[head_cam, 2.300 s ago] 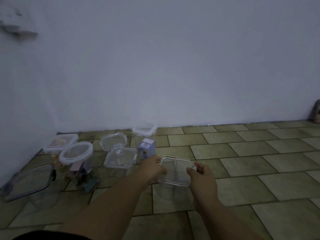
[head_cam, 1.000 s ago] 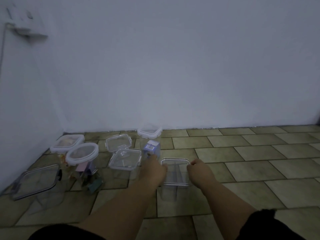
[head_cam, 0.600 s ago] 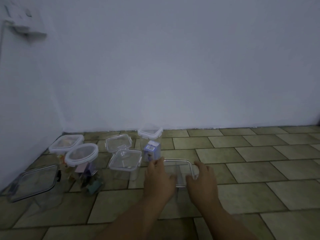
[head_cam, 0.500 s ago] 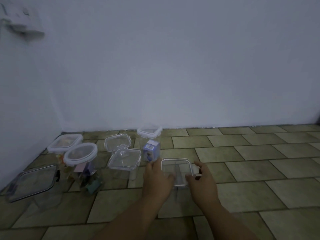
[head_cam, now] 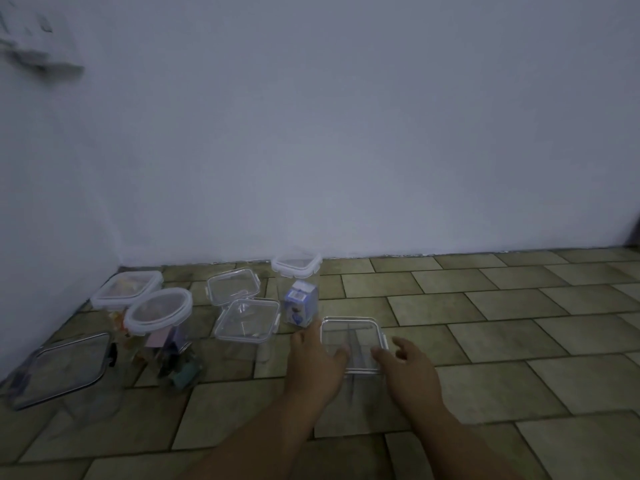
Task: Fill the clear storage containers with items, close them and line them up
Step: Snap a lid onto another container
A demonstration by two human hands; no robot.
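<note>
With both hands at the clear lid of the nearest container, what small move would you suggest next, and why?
Probably press the lid firmly down to seat it. It lies flat on the nearest container, with the left hand and right hand flanking it, thumbs on its near edge; its clips' state is unclear.

Plain pale back wall point(head_cam: 346, 133), side wall point(head_cam: 41, 209) meeting it in a left corner, blurred fixture point(head_cam: 38, 53) high up, olive-brown tiled floor point(head_cam: 519, 341) with dark joints, dim bluish light

No legible text, print on the blue carton point(head_cam: 300, 304) too blurred to read
</note>
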